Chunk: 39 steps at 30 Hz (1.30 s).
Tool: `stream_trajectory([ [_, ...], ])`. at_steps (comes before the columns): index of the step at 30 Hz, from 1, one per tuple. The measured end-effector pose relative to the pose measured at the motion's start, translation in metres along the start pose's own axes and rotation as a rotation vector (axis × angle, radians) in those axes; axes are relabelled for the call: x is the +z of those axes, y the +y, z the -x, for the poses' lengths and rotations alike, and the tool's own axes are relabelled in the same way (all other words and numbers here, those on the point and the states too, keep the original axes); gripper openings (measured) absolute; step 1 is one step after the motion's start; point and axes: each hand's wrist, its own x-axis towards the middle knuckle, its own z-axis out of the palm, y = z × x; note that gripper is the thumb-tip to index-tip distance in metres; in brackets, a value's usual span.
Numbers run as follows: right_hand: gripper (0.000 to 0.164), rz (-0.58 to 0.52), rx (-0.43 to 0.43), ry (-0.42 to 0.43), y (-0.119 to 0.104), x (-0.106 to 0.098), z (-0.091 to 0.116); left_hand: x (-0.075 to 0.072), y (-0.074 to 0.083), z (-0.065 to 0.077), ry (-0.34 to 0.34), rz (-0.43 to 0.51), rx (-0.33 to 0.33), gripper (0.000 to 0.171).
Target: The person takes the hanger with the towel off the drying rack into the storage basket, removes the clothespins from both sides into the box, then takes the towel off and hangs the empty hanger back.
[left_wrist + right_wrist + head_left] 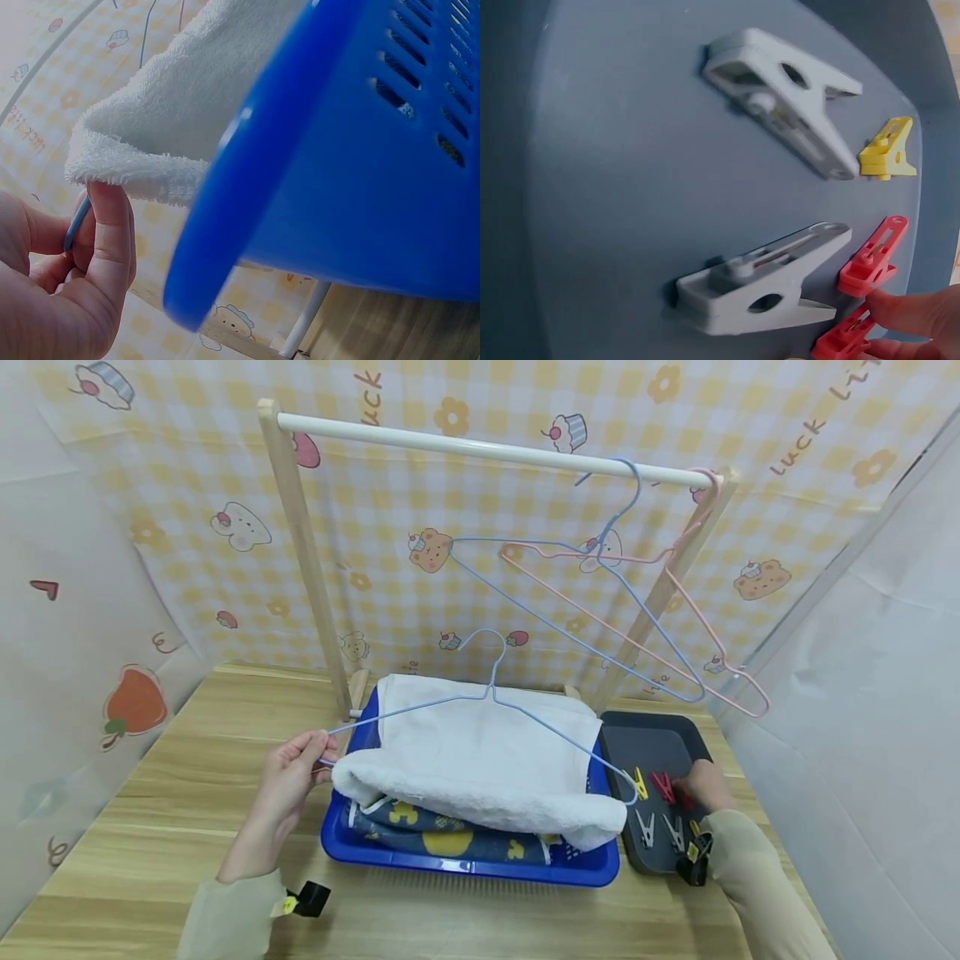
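My left hand (288, 777) pinches the left end of a blue wire hanger (442, 700) between thumb and fingers. The hanger lies over a white towel (487, 735), whose fluffy edge is folded up across the hanger's lower part, hiding its bottom bar. In the left wrist view my fingertips are right at the towel's corner (112, 161). Over at the dark grey tray (637, 739), my right hand (708, 785) pinches a red clothespin (844, 336) between thumb and finger. Another red clothespin (871, 259) lies beside it.
Under the towel stands a blue basket (480, 868) with a navy, yellow-patterned cloth (450, 842). Grey clothespins (646, 829) and a yellow clothespin (640, 783) lie in the tray. Behind, a blue hanger (525, 602) and a pink hanger (720, 643) hang from a rack's white rod (450, 441).
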Motion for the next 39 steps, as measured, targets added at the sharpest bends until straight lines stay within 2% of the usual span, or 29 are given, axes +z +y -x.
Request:
stream_trajectory([
  [12, 0.029, -0.025, 0.013, -0.037, -0.005, -0.004, -0.003, 0.001, 0.001, 0.0, 0.0, -0.007, 0.006, 0.037],
  [16, 0.029, -0.029, -0.053, 0.014, -0.016, -0.015, 0.003, 0.001, 0.001, 0.0, 0.005, -0.012, 0.003, 0.037],
  [19, 0.031, -0.025, -0.139, 0.105, -0.027, -0.024, 0.012, 0.001, 0.001, 0.0, 0.008, -0.025, -0.002, 0.037],
  [24, 0.028, -0.1, -0.261, 0.21, -0.057, -0.039, 0.046, 0.002, 0.001, 0.0, 0.01, -0.028, -0.012, 0.039],
  [30, 0.026, -0.301, -0.324, 0.192, -0.091, -0.039, 0.098, 0.001, -0.001, 0.0, 0.012, -0.003, -0.004, 0.037],
  [34, 0.033, -0.418, -0.324, 0.168, -0.108, -0.036, 0.122, 0.002, 0.0, 0.0, 0.016, 0.008, 0.003, 0.037],
  [39, 0.03, -0.411, -0.335, 0.161, -0.123, -0.023, 0.139, 0.004, 0.002, 0.001, 0.014, 0.011, 0.008, 0.038],
])
